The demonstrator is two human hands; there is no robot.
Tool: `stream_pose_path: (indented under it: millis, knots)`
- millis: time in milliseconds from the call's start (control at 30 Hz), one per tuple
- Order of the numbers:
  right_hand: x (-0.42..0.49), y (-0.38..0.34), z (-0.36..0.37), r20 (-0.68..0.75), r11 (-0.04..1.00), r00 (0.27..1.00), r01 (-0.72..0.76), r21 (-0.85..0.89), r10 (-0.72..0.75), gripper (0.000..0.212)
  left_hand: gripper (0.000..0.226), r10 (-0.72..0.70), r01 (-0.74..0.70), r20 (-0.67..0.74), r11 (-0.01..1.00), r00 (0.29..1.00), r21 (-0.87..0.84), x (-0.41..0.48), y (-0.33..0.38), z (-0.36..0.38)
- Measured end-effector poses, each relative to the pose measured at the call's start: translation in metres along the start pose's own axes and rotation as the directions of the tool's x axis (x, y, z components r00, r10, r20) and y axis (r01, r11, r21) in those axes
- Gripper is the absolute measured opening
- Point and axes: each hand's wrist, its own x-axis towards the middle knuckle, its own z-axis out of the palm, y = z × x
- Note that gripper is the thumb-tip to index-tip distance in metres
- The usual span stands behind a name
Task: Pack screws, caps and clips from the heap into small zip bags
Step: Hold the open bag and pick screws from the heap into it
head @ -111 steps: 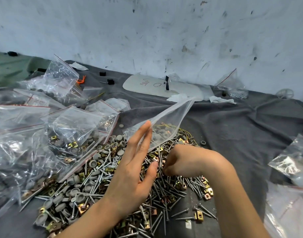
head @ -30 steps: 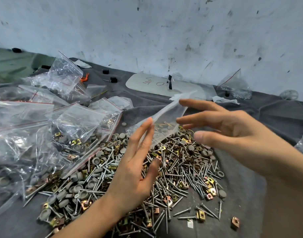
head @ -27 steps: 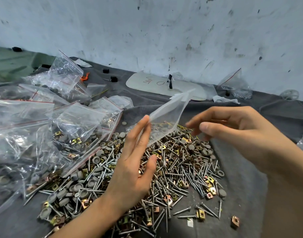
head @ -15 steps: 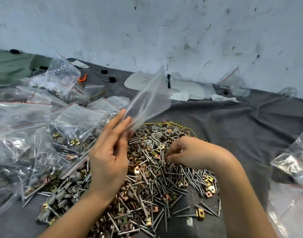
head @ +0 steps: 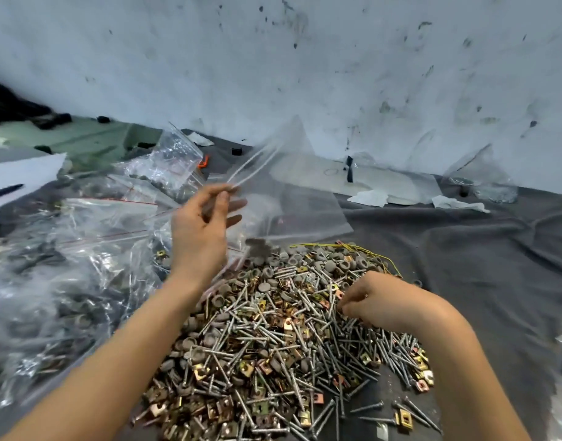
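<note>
The left hand (head: 203,230) is holding an almost empty clear zip bag (head: 292,198) up above the far left edge of the heap (head: 273,345), its thumb and fingers (head: 238,203) pinching the bag at one end of the mouth strip while the other fingertips are spreading loosely beside it. The bag is hanging tilted, its mouth running up and away from the hand, and a few grey pieces are sitting in its lowest corner, just over the pile. The right hand (head: 375,300) is resting knuckles-up on the right side of the heap, its fingers curling down tightly among the pieces; whether they are pinching anything cannot be told, since the fingertips are lying buried in the hardware. The heap is spreading over a dark grey cloth (head: 480,265) that is covering the bench, and it is mixing silver screws (head: 263,337), round grey caps (head: 332,265) and brass-coloured clips (head: 260,409). A thin yellow wire (head: 353,248) is curving along the far rim of the heap. Filled bags (head: 82,249) are piling up at the left, just beside the heap. Against the stained pale wall (head: 305,58) a white board (head: 384,183) is lying flat, with crumpled paper (head: 369,197) in front of it.
</note>
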Motion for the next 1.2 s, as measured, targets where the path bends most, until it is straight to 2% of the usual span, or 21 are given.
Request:
stream_pose_path:
  millis: [300, 567, 633, 700, 867, 933, 1000, 1100, 1200]
  knots:
    - [-0.003, 0.000, 0.000, 0.025, 0.998, 0.998, -0.050, 0.036, 0.049, 0.030, 0.019, 0.090, -0.142, 0.220, 0.962, 0.971, 0.232, 0.105, 0.056, 0.022]
    - [-0.006, 0.000, -0.004, -0.047, 0.997, 0.997, -0.056, 0.056, 0.059, 0.025, 0.022, 0.007, -0.075, 0.231, 0.954, 0.973, 0.289, 0.125, 0.073, 0.022]
    - [-0.006, 0.003, -0.006, -0.063, 0.994, 0.997, -0.044, 0.103, 0.051, 0.029, 0.022, 0.007, -0.074, 0.231, 0.955, 0.973, 0.285, 0.120, 0.072, 0.020]
    - [-0.007, 0.008, -0.008, -0.083, 0.992, 0.996, -0.032, 0.126, 0.042, 0.020, 0.021, 0.041, -0.100, 0.216, 0.957, 0.976, 0.273, 0.113, 0.069, 0.021]
    - [-0.005, 0.008, -0.010, -0.193, 0.995, 0.981, -0.008, 0.098, 0.027, 0.015, 0.016, 0.113, -0.118, 0.045, 0.985, 0.993, 0.123, 0.072, 0.056, 0.039]
    - [-0.001, 0.001, -0.006, -0.271, 0.997, 0.962, -0.002, 0.077, 0.023, 0.017, 0.016, 0.168, -0.176, 0.073, 0.978, 0.983, 0.110, 0.038, 0.044, 0.047]
    - [0.005, -0.008, 0.002, -0.323, 0.999, 0.945, -0.032, 0.034, 0.042, 0.020, 0.018, 0.279, -0.296, 0.118, 0.939, 0.953, 0.172, 0.001, 0.030, 0.053]
    - [0.013, -0.013, 0.013, -0.316, 0.998, 0.947, -0.062, 0.004, 0.060, 0.024, 0.032, 0.415, -0.433, 0.127, 0.877, 0.901, 0.209, -0.044, 0.012, 0.055]
    - [0.017, -0.009, 0.013, -0.298, 0.998, 0.952, -0.065, 0.011, 0.065, 0.018, 0.028, 0.445, -0.458, 0.109, 0.861, 0.889, 0.221, -0.067, -0.003, 0.053]
